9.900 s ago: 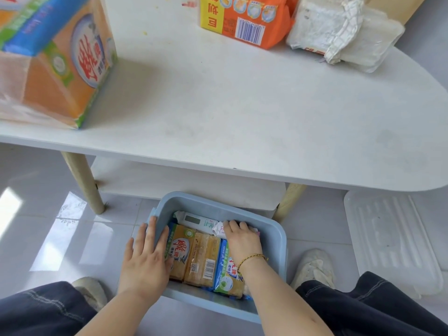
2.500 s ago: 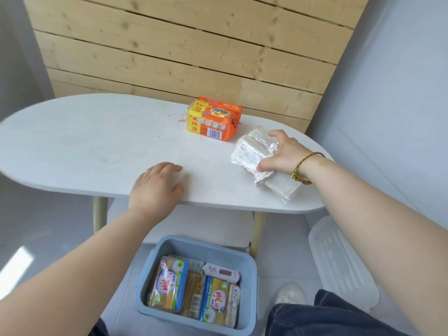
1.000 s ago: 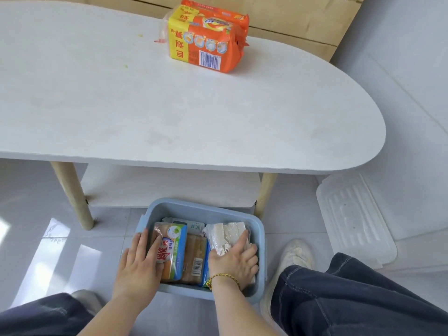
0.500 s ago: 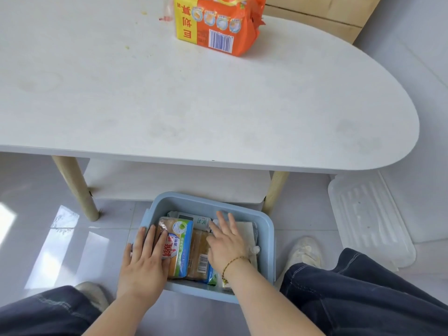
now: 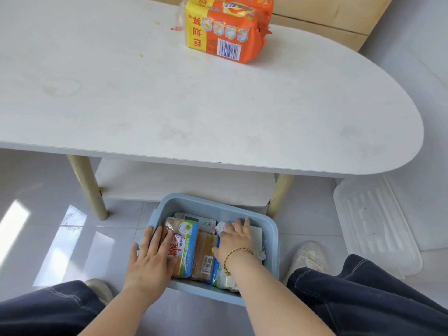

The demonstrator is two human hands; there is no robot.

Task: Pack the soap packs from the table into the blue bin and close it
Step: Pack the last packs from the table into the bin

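Soap packs (image 5: 191, 248) are lying inside bin (image 5: 218, 208) on the floor (image 5: 60, 180); left hand (image 5: 150, 260) and right hand (image 5: 234, 241) are pressing on them, each grip wide, fingers flat; orange pack (image 5: 225, 30) is sitting on worktop (image 5: 169, 100).

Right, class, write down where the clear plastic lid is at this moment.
In the head view, the clear plastic lid lies on the floor at the far right, right of the blue bin and below the rounded end of the white table.

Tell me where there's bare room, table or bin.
The white oval tabletop is bare left of and nearer than the orange soap multipack. The blue plastic bin is crowded: packs fill it, left hand and right hand on top.
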